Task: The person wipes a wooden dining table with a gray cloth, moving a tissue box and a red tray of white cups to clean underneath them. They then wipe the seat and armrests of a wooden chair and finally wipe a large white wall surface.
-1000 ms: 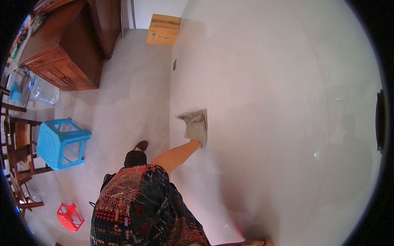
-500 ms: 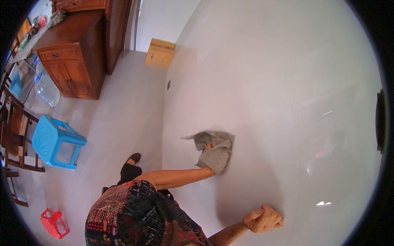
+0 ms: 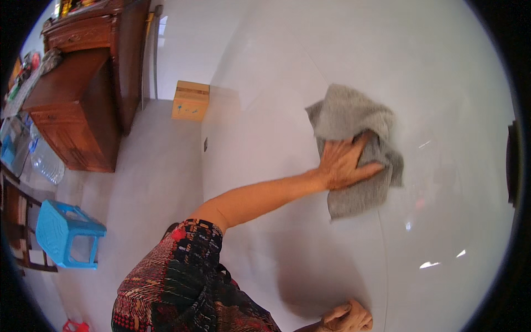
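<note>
A grey cloth [image 3: 357,113] lies spread and rumpled against the glossy white wall [image 3: 265,138]. My left hand [image 3: 340,166] presses on it with the arm stretched out. Part of the fingers goes under a fold of the cloth, and the thumb lies across its lower part. Low in the picture, my right hand [image 3: 349,316] is curled closed near the wall, cut by the bottom edge. Nothing shows between its fingers.
A cardboard box [image 3: 191,99] stands on the floor by the wall, beyond a small dark socket [image 3: 206,144]. To the left are a brown wooden cabinet [image 3: 77,119], a large clear water bottle [image 3: 47,160], a blue plastic stool [image 3: 66,235] and wooden chairs [image 3: 16,221].
My left hand has carried the cloth up and to the right across the wall, and the cloth is now spread wider. The right hand appears lower. The whole view has shifted.
</note>
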Demonstrator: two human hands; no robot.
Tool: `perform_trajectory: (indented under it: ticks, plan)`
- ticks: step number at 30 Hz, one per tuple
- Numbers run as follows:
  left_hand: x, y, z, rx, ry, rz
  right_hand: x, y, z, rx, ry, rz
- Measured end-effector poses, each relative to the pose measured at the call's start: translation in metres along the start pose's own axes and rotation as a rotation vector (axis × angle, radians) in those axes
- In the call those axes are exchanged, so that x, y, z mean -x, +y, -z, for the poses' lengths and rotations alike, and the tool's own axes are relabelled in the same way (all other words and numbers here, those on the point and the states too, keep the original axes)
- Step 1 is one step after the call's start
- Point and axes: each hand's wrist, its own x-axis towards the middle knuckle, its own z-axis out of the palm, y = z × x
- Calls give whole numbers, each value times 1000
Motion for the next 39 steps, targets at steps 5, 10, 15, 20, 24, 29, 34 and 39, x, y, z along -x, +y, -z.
perform_trajectory:
  ticks: [5, 10, 15, 20, 24, 29, 34, 39]
  plan:
    - [-147, -60, 57, -89, 297, -89, -92, -61, -36, -9, 114, -255]
    - [-243, -107, 154, 3, 366, 39, -168, -130, -59, 43, 137, -251]
    - [-246, -171, 198, -84, 370, 241, -169, -159, -60, 280, 340, -266]
    - [-176, -272, 179, -256, 452, 345, -121, -162, -32, 340, 402, -303]
    - [-31, -319, 125, -245, 395, 393, -50, -148, 32, 441, 383, -284]
    - [203, -302, 32, -410, 419, 471, 45, -59, 97, 377, 352, -219]
    - [158, -110, 0, -486, -158, 558, 68, -4, 135, 428, 267, -156]
    - [36, -53, 11, -543, 503, 318, 70, -6, 108, 165, 297, -128]
